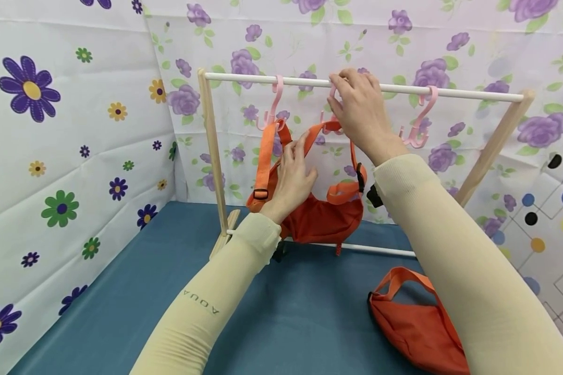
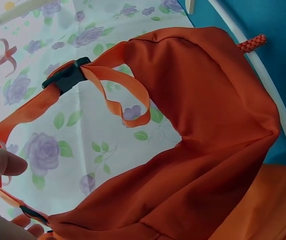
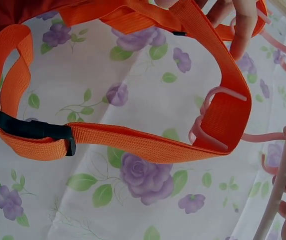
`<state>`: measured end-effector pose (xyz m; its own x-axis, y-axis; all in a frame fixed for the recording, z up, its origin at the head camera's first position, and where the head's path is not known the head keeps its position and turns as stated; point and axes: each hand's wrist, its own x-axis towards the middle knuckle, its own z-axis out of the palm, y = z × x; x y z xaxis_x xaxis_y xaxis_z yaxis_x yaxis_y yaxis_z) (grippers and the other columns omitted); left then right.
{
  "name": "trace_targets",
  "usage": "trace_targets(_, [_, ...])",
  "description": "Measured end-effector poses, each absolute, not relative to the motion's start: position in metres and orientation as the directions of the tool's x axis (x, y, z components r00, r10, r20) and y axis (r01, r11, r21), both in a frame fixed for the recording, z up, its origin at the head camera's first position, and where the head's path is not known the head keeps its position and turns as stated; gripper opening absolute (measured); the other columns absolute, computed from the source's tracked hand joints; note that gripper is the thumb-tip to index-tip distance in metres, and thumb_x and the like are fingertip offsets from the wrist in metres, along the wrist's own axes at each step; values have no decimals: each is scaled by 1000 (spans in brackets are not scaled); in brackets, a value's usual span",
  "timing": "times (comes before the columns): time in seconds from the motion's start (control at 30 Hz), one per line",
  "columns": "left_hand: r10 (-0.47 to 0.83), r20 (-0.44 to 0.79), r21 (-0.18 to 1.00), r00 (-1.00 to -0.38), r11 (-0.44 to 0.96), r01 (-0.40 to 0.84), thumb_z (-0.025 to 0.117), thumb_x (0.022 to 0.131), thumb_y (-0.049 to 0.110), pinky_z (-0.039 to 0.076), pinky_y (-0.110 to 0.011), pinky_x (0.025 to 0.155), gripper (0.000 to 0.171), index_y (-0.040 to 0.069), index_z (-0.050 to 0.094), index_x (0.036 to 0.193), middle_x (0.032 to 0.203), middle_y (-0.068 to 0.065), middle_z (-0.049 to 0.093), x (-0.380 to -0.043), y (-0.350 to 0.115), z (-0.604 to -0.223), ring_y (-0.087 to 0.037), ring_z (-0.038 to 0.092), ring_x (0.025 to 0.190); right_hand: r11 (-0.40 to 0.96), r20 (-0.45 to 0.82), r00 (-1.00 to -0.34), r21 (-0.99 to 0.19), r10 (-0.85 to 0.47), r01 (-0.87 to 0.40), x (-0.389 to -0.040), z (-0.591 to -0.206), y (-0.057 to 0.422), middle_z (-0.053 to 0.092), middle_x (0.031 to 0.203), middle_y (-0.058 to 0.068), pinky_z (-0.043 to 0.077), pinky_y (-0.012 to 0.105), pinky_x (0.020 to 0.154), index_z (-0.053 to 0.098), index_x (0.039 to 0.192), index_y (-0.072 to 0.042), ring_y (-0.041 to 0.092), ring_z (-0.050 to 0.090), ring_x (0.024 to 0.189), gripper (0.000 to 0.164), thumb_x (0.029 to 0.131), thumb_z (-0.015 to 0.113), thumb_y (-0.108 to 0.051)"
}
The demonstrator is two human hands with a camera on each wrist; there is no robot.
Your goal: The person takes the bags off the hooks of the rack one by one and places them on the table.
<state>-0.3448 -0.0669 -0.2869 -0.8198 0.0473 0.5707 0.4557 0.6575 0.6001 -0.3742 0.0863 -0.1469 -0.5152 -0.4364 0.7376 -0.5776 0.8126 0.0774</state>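
Observation:
A red-orange waist bag [image 1: 323, 221] hangs by its orange strap [image 3: 147, 142] from the prongs of the middle pink hook [image 3: 262, 137]. My right hand [image 1: 363, 112] is up at the white rail [image 1: 305, 82], thumb and fingers pinching the top of that hook. Beside the strap, lower down, is my left hand [image 1: 292, 174], its fingers loosely extended and pointing up. Another orange strap [image 1: 264, 161] with a black slider loops over the left pink hook [image 1: 276, 99]; the left hand covers part of what hangs beneath. A black buckle [image 2: 67, 76] shows on the middle bag's strap.
A third pink hook [image 1: 424, 114] hangs on the rail's right part. Wooden posts [image 1: 211, 151] hold up the rail, and a lower white bar [image 1: 375, 250] runs near the blue table [image 1: 122, 291]. Another red-orange waist bag [image 1: 417, 328] lies at front right, partly behind the right sleeve.

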Motion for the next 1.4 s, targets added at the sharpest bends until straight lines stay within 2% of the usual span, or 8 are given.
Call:
trace_targets(0.3, [36, 559, 621, -829, 644, 447, 57, 103, 6, 36, -47, 111, 79, 29, 17, 167, 149, -13, 36, -344, -66, -295, -29, 42, 131, 808, 752, -508, 54, -419, -587, -373, -147, 92, 61, 136, 18, 31, 46, 120, 58, 146, -2, 38, 58, 125, 41, 107, 60, -15])
trace_targets(0.5, [31, 554, 626, -832, 644, 440, 54, 105, 5, 44, -42, 91, 73, 26, 20, 166, 136, -14, 47, -343, -68, -302, -27, 51, 104, 792, 732, -549, -21, -404, -611, -371, -142, 95, 61, 141, 18, 28, 42, 124, 56, 147, 0, 39, 56, 131, 43, 107, 60, -13])
trace_targets(0.63, [39, 549, 643, -835, 619, 451, 53, 106, 7, 46, -38, 78, 68, 23, 23, 166, 131, -14, 50, -341, -70, -304, -27, 52, 92, 783, 693, -598, -78, -402, -617, -369, -137, 99, 59, 145, 16, 33, 43, 121, 56, 148, -1, 39, 56, 132, 43, 107, 59, -13])
trace_targets(0.8, [34, 569, 672, -822, 557, 488, 52, 107, 7, 45, -37, 79, 63, 23, 27, 163, 132, -12, 49, -339, -72, -302, -26, 52, 97, 790, 624, -662, -114, -415, -603, -367, -129, 101, 56, 149, 16, 39, 48, 117, 54, 150, -3, 38, 56, 133, 45, 107, 59, -16])
trace_targets(0.93, [15, 590, 709, -807, 468, 527, 53, 107, 8, 48, -35, 76, 58, 21, 32, 160, 131, -11, 50, -341, -71, -295, -24, 54, 93, 795, 595, -691, -138, -410, -591, -366, -126, 102, 55, 150, 15, 38, 48, 117, 53, 152, -6, 37, 54, 135, 46, 108, 59, -17])
trace_targets(1.07, [11, 617, 726, -787, 379, 574, 54, 106, 9, 52, -33, 76, 54, 15, 37, 157, 134, -13, 51, -343, -68, -281, -24, 57, 94, 792, 592, -699, -158, -401, -589, -365, -126, 101, 56, 149, 14, 38, 47, 118, 54, 152, -7, 36, 54, 135, 46, 108, 59, -18])
trace_targets(1.2, [-2, 655, 705, -756, 362, 610, 57, 107, 13, 47, -34, 84, 45, 11, 46, 151, 132, -16, 55, -345, -67, -271, -27, 56, 108, 793, 585, -709, -174, -394, -584, -366, -127, 98, 55, 150, 13, 37, 47, 118, 53, 152, -8, 36, 53, 136, 46, 108, 60, -18])
trace_targets(1.4, [-21, 704, 679, -709, 311, 665, 60, 108, 21, 47, -34, 90, 42, 6, 52, 146, 129, -17, 56, -348, -65, -265, -30, 58, 113, 794, 593, -706, -173, -388, -582, -367, -128, 96, 56, 148, 13, 38, 47, 117, 54, 152, -8, 35, 56, 132, 46, 108, 60, -19])
